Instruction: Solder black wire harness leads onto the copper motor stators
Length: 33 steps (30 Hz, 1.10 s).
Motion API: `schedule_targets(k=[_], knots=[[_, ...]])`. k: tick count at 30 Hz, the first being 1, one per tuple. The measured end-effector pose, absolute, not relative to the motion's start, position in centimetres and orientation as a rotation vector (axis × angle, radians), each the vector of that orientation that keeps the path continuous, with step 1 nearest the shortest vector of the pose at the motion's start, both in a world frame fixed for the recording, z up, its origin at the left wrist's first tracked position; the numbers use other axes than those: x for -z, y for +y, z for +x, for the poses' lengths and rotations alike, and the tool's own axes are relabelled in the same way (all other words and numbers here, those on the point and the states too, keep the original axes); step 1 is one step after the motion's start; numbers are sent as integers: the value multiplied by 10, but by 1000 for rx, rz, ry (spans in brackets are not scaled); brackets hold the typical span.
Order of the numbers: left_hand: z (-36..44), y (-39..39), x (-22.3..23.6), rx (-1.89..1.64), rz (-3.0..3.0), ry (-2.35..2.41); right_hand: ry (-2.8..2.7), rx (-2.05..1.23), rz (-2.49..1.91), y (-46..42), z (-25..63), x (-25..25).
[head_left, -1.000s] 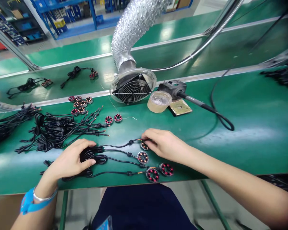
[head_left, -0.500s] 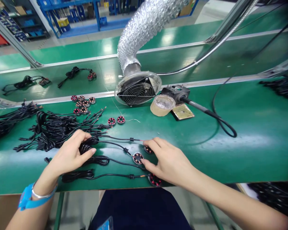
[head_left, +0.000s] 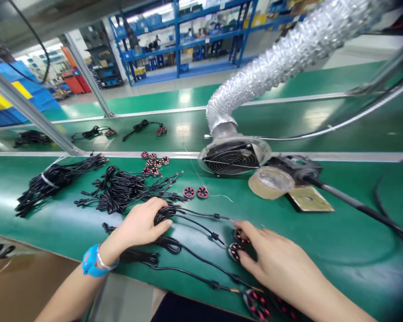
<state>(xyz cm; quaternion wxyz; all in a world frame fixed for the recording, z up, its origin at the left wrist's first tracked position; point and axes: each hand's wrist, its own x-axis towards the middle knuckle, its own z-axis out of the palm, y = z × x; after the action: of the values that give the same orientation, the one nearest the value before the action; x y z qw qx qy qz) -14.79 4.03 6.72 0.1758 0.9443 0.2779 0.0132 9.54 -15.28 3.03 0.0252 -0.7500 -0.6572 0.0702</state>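
Note:
My left hand (head_left: 143, 226) is closed around coiled black cables (head_left: 165, 213), thumb and fingers pinching the coils. Two cable leads run rightward from it to a pair of motor stators (head_left: 234, 252) with copper windings. My right hand (head_left: 282, 257) has its thumb and fingers on these two stators, which look tilted; its fingers partly hide the farther one. Closer to the front edge lie two more coiled cables (head_left: 139, 257). A lead from one reaches a larger-looking stator (head_left: 257, 304) with red windings, and another stator is partly hidden under my right forearm.
Behind my left hand lie a heap of black cables (head_left: 119, 190) and a tied bundle (head_left: 50, 179). Several loose stators (head_left: 154, 163) sit near the rail, two more (head_left: 202, 192) ahead. A fume-extraction fan (head_left: 233, 158), tape roll (head_left: 271, 182) and soldering-iron stand (head_left: 295, 167) occupy the back right.
The camera view has swung left and up, so everything appears farther right and lower. The two stators at my right hand now look tilted. My left hand keeps its hold on the cables.

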Motion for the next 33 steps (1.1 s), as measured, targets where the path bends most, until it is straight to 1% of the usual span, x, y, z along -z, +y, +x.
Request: schedule_targets(k=[4, 8, 14, 17, 23, 27, 30, 33], knots=[[-145, 41, -56, 25, 2730, 940, -2070, -357, -2351, -149, 103, -27], [-154, 43, -55, 44, 2778, 916, -2067, -391, -2203, -146, 117, -30], [-167, 50, -52, 62, 2836, 809, -1854, -755, -1987, -144, 132, -46], [-165, 53, -50, 73, 2824, 816, -1770, -833, -1980, -145, 137, -48], [-173, 59, -60, 41, 2762, 845, -1756, -872, -1969, -145, 139, -49], [-182, 69, -66, 106, 2728, 823, -1745, -877, -1961, -146, 139, -49], [-183, 73, -64, 122, 2783, 702, -1756, -812, -1989, -148, 139, -47], [-182, 73, -59, 131, 2833, 619, -1806, -669, -2038, -151, 138, -46]])
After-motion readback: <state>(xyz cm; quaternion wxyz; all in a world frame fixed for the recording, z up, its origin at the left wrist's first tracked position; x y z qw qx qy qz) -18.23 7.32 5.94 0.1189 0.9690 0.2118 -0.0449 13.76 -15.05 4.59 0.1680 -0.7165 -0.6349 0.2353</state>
